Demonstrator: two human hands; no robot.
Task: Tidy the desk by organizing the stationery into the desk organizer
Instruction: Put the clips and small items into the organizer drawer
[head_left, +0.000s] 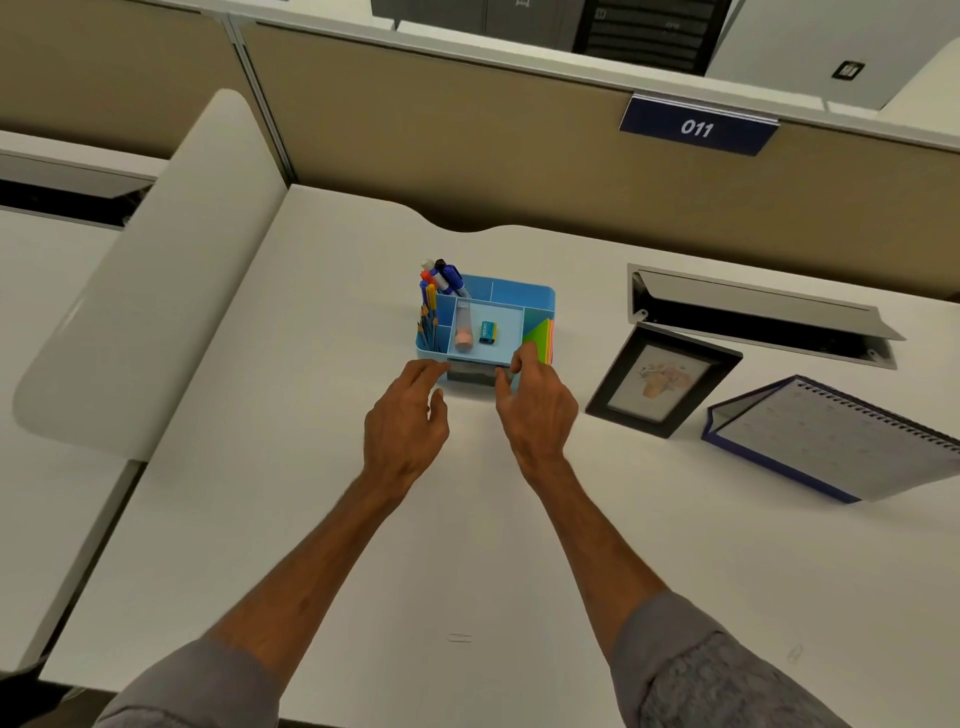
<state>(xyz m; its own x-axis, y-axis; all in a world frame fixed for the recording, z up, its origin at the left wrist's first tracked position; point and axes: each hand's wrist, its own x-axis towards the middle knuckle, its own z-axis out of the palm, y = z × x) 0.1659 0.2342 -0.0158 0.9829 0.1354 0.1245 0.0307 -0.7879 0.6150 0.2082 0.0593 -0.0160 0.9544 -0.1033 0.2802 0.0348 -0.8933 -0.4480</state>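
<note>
Nearest, grey sleeves, then a stray paper clip on the desk. Farther off, left hand loose and wide, right hand curled at the drawer of the organizer, grip unclear: probably steadying and shutting it.

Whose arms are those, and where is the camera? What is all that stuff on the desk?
Those are a person's own arms. The camera sits on their head, looking down, so you see what they see. On the white desk stands a blue organizer holding markers, pencils, an eraser and sticky notes. To its right are a picture frame and a calendar. A paper clip lies nearer the person. The left hand and right hand are at the little drawer in the organizer's front. The left hand's fingers are relaxed; whether the right hand pinches the drawer is hard to tell.
</note>
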